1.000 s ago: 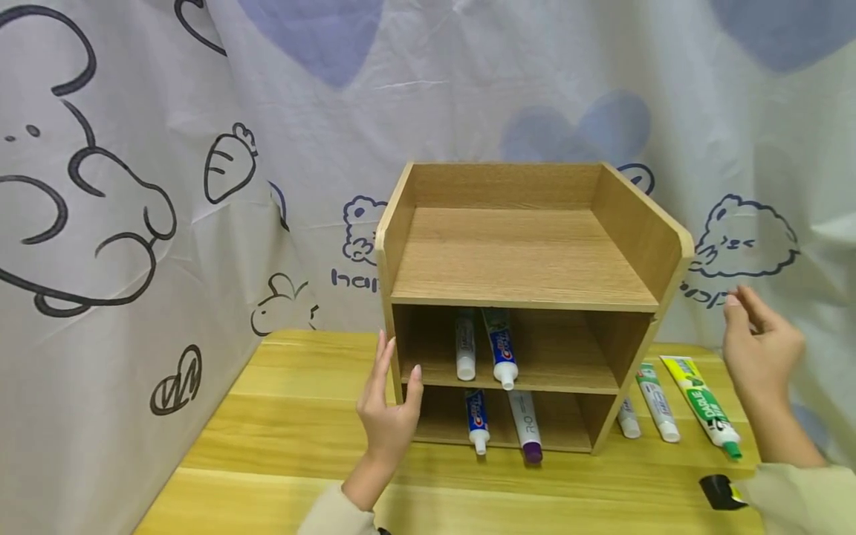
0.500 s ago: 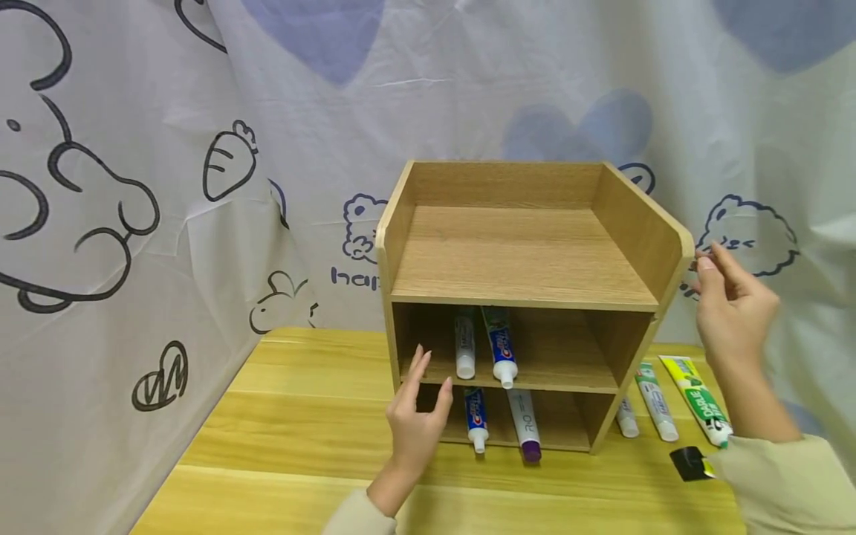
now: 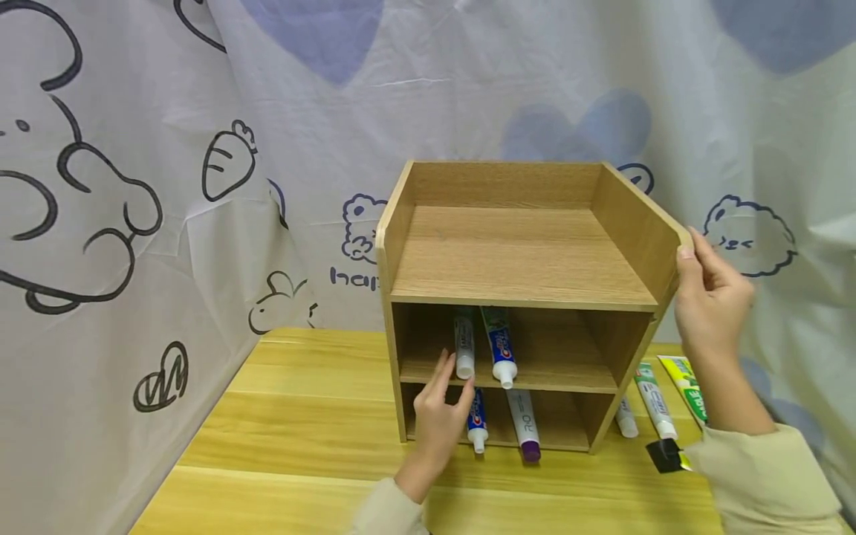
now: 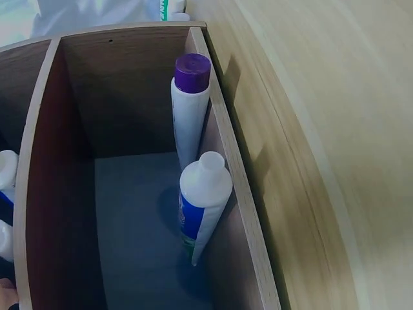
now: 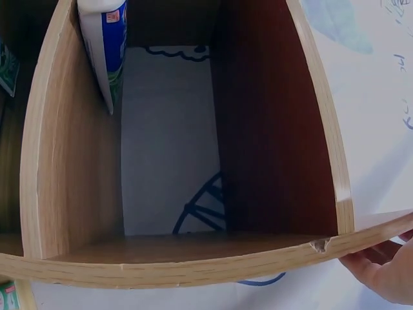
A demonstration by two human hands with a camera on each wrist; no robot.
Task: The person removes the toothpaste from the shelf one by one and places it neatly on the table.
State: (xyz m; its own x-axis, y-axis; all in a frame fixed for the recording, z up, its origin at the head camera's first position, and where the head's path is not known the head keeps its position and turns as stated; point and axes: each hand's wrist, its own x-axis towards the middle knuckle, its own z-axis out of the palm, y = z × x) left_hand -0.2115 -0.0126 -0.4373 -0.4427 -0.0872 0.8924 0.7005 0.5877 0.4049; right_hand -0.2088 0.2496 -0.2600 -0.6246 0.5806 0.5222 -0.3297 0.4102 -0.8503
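Note:
A wooden desk shelf [image 3: 521, 253] with two open compartments stands on the table. My right hand [image 3: 712, 312] pinches the front edge of its right side panel, thumb in front and fingers on the outer side. My left hand [image 3: 441, 412] is in front of the middle board, fingers spread, fingertips right by the cap of a white toothpaste tube [image 3: 464, 345] in the upper compartment. Beside that tube lies a blue and white toothpaste tube [image 3: 503, 349]. Below are another blue toothpaste tube [image 3: 477, 416], partly behind my left hand, and a white toothpaste tube with purple cap [image 4: 192, 74].
Right of the shelf, several more toothpaste tubes lie on the table [image 3: 301, 416], among them a white one with green end [image 3: 655, 401] and a yellow-green one [image 3: 689, 386] partly behind my right forearm. A printed curtain [image 3: 468, 111] hangs behind.
My left hand has moved right, from beside the shelf to the white tube's cap. My right hand has moved left and taken hold of the shelf's side panel.

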